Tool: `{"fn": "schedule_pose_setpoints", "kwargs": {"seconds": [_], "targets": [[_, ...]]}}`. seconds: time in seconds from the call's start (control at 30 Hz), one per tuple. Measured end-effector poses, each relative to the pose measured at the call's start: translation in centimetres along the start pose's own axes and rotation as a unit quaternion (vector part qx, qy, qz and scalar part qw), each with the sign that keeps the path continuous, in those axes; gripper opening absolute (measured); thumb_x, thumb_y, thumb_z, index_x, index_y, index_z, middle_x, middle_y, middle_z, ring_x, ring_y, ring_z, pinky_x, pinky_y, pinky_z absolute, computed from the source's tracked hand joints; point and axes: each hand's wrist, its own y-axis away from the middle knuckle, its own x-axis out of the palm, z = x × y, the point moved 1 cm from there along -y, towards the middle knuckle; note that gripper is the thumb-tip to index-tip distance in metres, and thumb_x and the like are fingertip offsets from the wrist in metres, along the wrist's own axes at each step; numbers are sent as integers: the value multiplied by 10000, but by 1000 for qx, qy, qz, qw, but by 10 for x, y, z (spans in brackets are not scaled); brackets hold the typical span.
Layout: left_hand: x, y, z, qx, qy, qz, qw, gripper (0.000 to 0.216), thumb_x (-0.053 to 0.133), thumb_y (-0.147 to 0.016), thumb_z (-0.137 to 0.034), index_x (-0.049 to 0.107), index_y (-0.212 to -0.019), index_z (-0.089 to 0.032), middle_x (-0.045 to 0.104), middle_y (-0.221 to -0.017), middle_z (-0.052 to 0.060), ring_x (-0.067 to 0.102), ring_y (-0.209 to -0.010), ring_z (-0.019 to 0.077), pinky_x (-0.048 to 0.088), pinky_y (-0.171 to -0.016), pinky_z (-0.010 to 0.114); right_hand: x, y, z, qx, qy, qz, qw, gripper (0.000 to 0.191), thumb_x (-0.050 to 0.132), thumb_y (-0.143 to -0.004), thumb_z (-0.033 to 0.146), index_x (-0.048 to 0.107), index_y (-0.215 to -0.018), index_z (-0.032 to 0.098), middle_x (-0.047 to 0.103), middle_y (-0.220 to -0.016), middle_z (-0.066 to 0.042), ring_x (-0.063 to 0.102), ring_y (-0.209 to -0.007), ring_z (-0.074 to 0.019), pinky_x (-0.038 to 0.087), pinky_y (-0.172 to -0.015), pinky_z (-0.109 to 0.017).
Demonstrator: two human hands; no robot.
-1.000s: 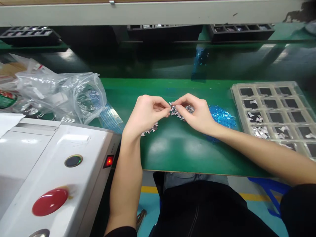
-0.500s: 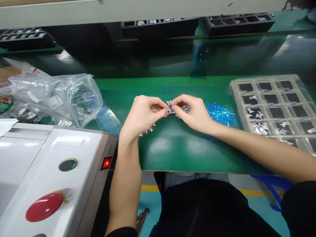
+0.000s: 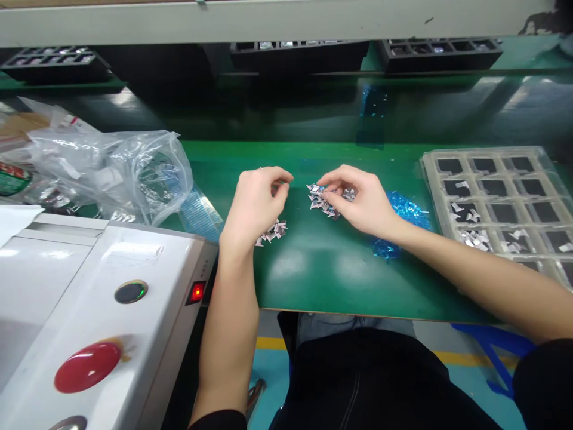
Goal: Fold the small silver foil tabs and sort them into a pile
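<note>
My left hand [image 3: 259, 197] is over the green table with its fingers curled, the thumb and index tips slightly apart and nothing visible between them. Below its wrist lies a small pile of silvery, tab-like parts [image 3: 274, 232]. My right hand [image 3: 358, 197] has thumb and index finger pinched at the edge of a second pile of similar parts [image 3: 326, 206]. A small silver-and-blue piece shows at those fingertips; its exact shape is unclear. Partly behind the right wrist is a heap of shiny blue film strips [image 3: 407, 210].
A clear compartment tray [image 3: 441, 206] with white pieces is on the right. Plastic bags [image 3: 111, 167] lie at the left, behind a white machine [image 3: 165, 263] with a red button [image 3: 87, 366]. Black divided trays [image 3: 441, 55] stand at the back.
My hands, fingertips together before, have separated. The left has drawn back leftward, uncovering more of its pile. My right hand has shifted slightly right within the view and stays by the second pile.
</note>
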Motion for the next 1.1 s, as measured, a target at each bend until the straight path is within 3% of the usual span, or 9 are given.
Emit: {"fn": "schedule_pose_setpoints", "kwargs": {"seconds": [0.1, 0.2, 0.3, 0.47, 0.6, 0.8, 0.93, 1.1], "targets": [[-3, -2, 15, -34, -148, 1, 988, 294, 628, -966, -144, 847, -1156, -187, 845, -1196, 130, 784, -1140, 352, 604, -1075, 517, -7, -2, -5, 0, 59, 1, 998, 162, 711, -880, 143, 845, -927, 220, 776, -885, -36, 696, -785, -209, 547, -757, -369], [-4, -3, 24, -69, -189, 44, 979, 191, 708, -959, -207, 841, -1095, -193, 825, -1185, 147, 764, -1151, 377, 602, -1035, 520, -10, -3, -14, -2, 111, 26, 993, 183, 685, -879, 148, 853, -870, 221, 782, -864, -46, 691, -815, -233, 535, -788, -401], [-4, -3, 27, -76, -174, 84, 978, 131, 780, -942, -255, 837, -1051, -214, 825, -1125, 119, 767, -1093, 355, 604, -986, 494, -10, -3, -21, 2, 141, 47, 989, 216, 663, -901, 170, 868, -895, 238, 794, -884, -56, 700, -881, -265, 542, -833, -436], [-2, -5, 26, -70, -173, 106, 977, 131, 717, -962, -142, 825, -997, -209, 834, -1090, 116, 762, -1069, 333, 578, -924, 451, -12, -6, -22, -4, 170, 46, 984, 216, 660, -906, 191, 866, -897, 256, 818, -1045, -79, 727, -1049, -315, 574, -960, -514], [-1, -5, 26, -81, -162, 121, 976, 154, 703, -963, -103, 779, -892, -215, 825, -980, 91, 755, -931, 298, 558, -864, 425, -17, -16, -21, 2, 180, 37, 983, 219, 645, -901, 197, 856, -937, 245, 819, -1079, -94, 739, -1070, -319, 599, -951, -510], [-3, -4, 27, -70, -143, 95, 983, 169, 726, -938, -129, 694, -808, -233, 792, -896, 78, 724, -861, 292, 494, -758, 405, -16, -56, -38, 23, 255, 45, 966, 208, 650, -925, 207, 851, -976, 222, 807, -1093, -119, 749, -1021, -323, 618, -985, -525], [-6, -3, 20, -47, -97, 78, 991, 168, 710, -892, -131, 669, -767, -234, 757, -812, 48, 707, -808, 269, 503, -768, 392, -6, -86, -59, 54, 306, 69, 948, 274, 665, -912, 169, 863, -1100, 187, 816, -1144, -136, 753, -1034, -334, 606, -1055, -535], [-10, -2, 9, -15, -28, 53, 998, 151, 677, -854, -141, 627, -742, -229, 729, -745, 7, 708, -767, 237, 500, -761, 362, 8, -98, -74, 64, 334, 106, 934, 310, 696, -950, 205, 880, -1189, 133, 821, -1172, -180, 742, -1125, -378, 567, -1143, -560]]}}
